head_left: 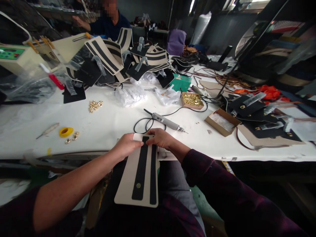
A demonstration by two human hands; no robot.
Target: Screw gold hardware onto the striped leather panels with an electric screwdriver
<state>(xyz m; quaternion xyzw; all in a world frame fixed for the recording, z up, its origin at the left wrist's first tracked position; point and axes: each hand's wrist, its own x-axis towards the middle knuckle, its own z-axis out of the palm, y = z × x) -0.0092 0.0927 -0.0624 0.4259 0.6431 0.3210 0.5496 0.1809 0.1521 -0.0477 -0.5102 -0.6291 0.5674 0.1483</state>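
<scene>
A beige panel with black strips (pixel 130 174) hangs over my lap at the table's front edge. A round gold-coloured fitting (pixel 138 185) sits near the lower end of its middle strip. My left hand (pixel 128 144) grips the panel's upper left edge, thumb on top. On the upper edge by the black strip, my right hand (pixel 159 139) pinches the panel, its fingertips close to the left thumb. What lies under the fingers is hidden. Just beyond the hands, a grey electric screwdriver (pixel 168 122) with a black cord lies on the white table (pixel 98 128).
Similar panels (pixel 103 54) are heaped at the back. Gold fittings (pixel 95 106), yellow tape (pixel 65 132) and an awl-like tool (pixel 48 130) lie left. Right are a box of gold parts (pixel 192 100), a cardboard box (pixel 222 121) and black pieces (pixel 256 115). A person (pixel 111 23) sits opposite.
</scene>
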